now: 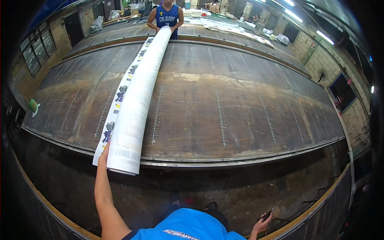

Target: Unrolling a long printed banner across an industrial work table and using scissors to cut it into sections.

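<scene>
A long white roll of printed sheet material (134, 108) lies across the table, its near end jutting past the front edge. From under its left side shows a flat strip with dark, purple and yellow prints (120, 93). My left hand (104, 153) grips the roll's near end at its left side, with the fingers partly hidden. Low on the right, away from the table, my right hand (262, 225) is closed round the dark handles of scissors (265, 216), whose blades point up and to the right. At the far end, a co-worker's hands (166, 29) hold the roll.
The long brown table (192, 132) bears rows of white tick marks and a metal front edge. A co-worker in a blue sleeveless jersey (167, 18) stands beyond it. Another table edge (316, 208) curves behind me at right. Something green (33, 105) lies at the table's left end.
</scene>
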A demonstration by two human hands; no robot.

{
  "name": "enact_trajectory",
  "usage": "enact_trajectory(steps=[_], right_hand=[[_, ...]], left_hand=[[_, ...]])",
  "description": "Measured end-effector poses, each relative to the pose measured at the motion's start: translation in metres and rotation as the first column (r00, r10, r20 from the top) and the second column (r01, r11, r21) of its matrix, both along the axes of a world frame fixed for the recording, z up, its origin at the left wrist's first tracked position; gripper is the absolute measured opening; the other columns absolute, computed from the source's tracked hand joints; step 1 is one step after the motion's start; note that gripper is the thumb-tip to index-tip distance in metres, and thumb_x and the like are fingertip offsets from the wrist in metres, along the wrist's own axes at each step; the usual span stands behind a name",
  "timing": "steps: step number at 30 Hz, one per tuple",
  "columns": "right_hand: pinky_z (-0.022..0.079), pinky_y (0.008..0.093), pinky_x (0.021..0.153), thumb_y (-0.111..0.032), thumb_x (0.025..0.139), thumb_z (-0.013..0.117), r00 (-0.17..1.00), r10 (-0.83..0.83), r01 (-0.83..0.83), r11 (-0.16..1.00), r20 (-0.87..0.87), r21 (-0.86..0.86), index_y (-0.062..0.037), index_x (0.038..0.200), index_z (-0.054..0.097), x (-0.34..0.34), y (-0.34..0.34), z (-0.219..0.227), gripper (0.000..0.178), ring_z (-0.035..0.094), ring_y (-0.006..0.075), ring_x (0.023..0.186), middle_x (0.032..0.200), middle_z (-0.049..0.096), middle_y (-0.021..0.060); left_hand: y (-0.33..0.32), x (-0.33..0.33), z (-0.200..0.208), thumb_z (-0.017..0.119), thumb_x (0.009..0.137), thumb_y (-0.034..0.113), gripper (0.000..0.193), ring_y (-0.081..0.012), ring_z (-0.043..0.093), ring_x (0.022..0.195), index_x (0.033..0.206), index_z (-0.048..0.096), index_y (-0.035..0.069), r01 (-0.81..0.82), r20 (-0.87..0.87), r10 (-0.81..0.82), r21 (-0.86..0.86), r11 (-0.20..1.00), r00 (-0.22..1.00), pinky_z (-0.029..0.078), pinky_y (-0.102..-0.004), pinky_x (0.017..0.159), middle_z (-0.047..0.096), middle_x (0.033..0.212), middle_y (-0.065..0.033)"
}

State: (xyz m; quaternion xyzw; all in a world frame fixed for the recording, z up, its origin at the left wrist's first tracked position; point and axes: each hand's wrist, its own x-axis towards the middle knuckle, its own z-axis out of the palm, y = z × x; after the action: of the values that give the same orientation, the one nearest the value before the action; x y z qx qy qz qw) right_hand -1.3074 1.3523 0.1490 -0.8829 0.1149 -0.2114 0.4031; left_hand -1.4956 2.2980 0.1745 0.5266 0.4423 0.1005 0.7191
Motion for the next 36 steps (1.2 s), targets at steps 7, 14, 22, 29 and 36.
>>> enact_trajectory(steps=[7,14,22,29,36], right_hand=[[0.047,0.0370,0.096,-0.010,0.100,0.050,1.000,-0.012,0.009,0.993,0.019,0.120,-0.0036,0.145,0.039,0.024,0.004,-0.014,0.047,0.061,0.0298,0.108,0.121,0.061,0.0216],[0.046,0.0310,0.098,-0.008,0.101,0.051,0.984,0.158,-0.175,0.854,0.077,0.490,-0.0016,0.145,0.037,0.081,0.067,-0.056,0.047,0.059,0.0205,0.110,0.118,0.059,0.0132],[0.049,0.0305,0.095,0.003,0.096,0.049,0.953,0.300,-0.284,0.855,0.034,0.434,-0.0060,0.143,0.043,0.077,0.109,0.031,0.049,0.059,0.0193,0.111,0.117,0.060,0.0119],[0.044,0.0321,0.100,-0.003,0.099,0.046,0.986,-0.157,0.120,0.885,0.046,0.450,-0.0022,0.148,0.032,0.000,0.058,0.006,0.051,0.058,0.0216,0.106,0.114,0.059,0.0120],[0.044,0.0337,0.102,0.000,0.099,0.046,0.937,-0.138,-0.059,0.843,0.321,0.535,-0.0035,0.149,0.032,0.043,0.102,0.013,0.052,0.058,0.0226,0.111,0.119,0.059,0.0131]], left_hand=[[-0.113,0.039,0.028,0.030,0.096,0.071,0.089,-0.0353,0.054,0.124,0.144,0.043,-0.003,0.131,-0.479,0.070,0.373,0.919,0.875,0.042,-0.0412,0.106,0.053,0.138,-0.0260],[-0.265,0.102,0.147,0.065,0.090,0.046,0.062,-0.0379,0.049,0.125,0.138,0.055,0.008,0.419,-0.382,-0.174,0.798,0.433,0.908,0.036,-0.0484,0.108,0.054,0.136,-0.0217],[-0.284,0.134,0.106,0.057,0.094,0.043,0.057,-0.0358,0.021,0.149,0.144,0.050,0.018,0.399,-0.312,-0.584,0.917,0.022,0.750,0.008,-0.0580,0.119,0.032,0.159,-0.0078],[-0.391,0.238,0.118,0.058,0.091,0.048,0.050,-0.0373,0.025,0.147,0.125,0.067,0.012,0.430,-0.506,-0.591,0.859,-0.279,0.628,0.005,-0.0677,0.115,0.051,0.144,-0.0108],[-0.550,0.388,0.074,0.063,0.089,0.039,0.038,-0.0310,0.052,0.122,0.103,0.068,0.005,0.561,-0.515,-0.748,0.794,-0.233,0.418,0.016,-0.0717,0.111,0.065,0.112,-0.0113]])
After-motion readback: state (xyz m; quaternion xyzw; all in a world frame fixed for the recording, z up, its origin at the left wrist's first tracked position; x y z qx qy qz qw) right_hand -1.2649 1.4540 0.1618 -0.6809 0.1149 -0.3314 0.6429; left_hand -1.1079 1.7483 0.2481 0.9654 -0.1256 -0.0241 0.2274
